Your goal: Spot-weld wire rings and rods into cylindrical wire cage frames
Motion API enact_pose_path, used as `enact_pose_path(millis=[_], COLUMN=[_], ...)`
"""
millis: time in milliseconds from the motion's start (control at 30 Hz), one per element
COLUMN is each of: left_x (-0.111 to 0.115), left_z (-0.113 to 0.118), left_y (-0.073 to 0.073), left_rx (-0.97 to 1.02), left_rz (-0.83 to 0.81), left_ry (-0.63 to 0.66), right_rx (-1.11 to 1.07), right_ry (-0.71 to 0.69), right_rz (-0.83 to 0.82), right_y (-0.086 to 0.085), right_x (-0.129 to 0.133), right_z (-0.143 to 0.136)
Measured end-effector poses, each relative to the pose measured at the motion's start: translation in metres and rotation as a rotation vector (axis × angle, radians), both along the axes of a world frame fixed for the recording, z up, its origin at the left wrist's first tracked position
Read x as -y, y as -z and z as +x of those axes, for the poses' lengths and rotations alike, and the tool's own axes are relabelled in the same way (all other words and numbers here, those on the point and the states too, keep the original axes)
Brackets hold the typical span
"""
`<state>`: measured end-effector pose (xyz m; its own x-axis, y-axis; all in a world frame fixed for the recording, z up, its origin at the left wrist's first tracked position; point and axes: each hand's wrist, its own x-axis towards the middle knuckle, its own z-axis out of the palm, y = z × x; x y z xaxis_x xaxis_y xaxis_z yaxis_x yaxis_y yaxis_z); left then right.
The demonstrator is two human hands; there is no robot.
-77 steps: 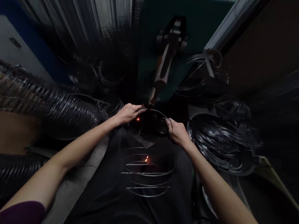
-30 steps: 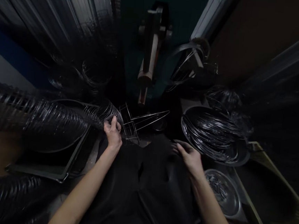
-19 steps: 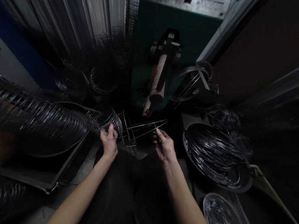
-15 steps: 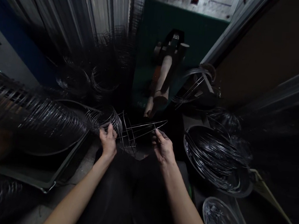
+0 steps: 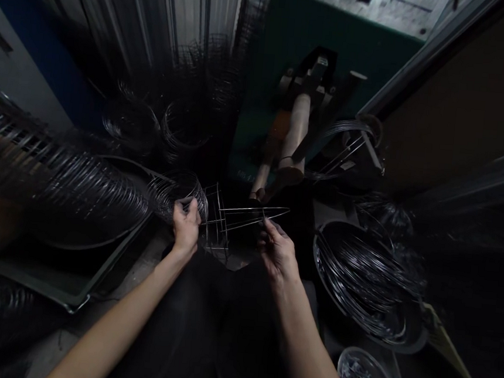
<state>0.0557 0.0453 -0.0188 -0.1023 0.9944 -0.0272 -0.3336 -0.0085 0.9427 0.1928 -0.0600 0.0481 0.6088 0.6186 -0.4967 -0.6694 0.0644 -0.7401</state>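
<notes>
Wire frame [image 5: 250,209] crosswise between hands; right hand [image 5: 264,218] pinches it near tapered end, left hand [image 5: 186,221] nearer squarish end, grip unclear.

Around the wire frame [image 5: 250,210], the machine [image 5: 259,107] stands at one o'clock, the basin [image 5: 415,345] with wires [image 5: 359,275] inside at four, the tray [image 5: 41,276] at eight

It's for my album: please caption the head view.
Right hand pinches a thin wire frame; left hand beside coiled wire.
</notes>
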Motion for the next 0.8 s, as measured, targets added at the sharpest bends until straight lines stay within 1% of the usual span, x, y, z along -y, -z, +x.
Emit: enact_pose_path(millis=[133, 300, 433, 600, 700, 800], left_x=[-0.004, -0.009, -0.014, -0.016, -0.014, -0.012], left_z=[0.0, 0.002, 0.004, 0.0, -0.004, -0.004], left_y=[-0.002, -0.007, -0.01, -0.018, -0.024, -0.026], left_rx=[-0.003, -0.004, 0.012, 0.042, 0.099, 0.121], left_rz=[0.009, 0.014, -0.013, -0.028, -0.05, -0.056], left_ry=[0.011, 0.026, 0.036, 0.06, 0.103, 0.103], right_rx=[0.01, -0.012, -0.016, -0.033, -0.047, -0.066], right_ry=[-0.012, 0.041, 0.053, 0.058, 0.054, 0.057], right_rz=[0.007, 0.013, -0.005, -0.03, -0.023, -0.001], right_y=[-0.001, -0.006, -0.01, -0.012, -0.014, -0.014], right_x=[-0.003, -0.008, -0.014, -0.018, -0.017, -0.01], right_z=[0.001, -0.001, -0.001, -0.001, -0.003, -0.005])
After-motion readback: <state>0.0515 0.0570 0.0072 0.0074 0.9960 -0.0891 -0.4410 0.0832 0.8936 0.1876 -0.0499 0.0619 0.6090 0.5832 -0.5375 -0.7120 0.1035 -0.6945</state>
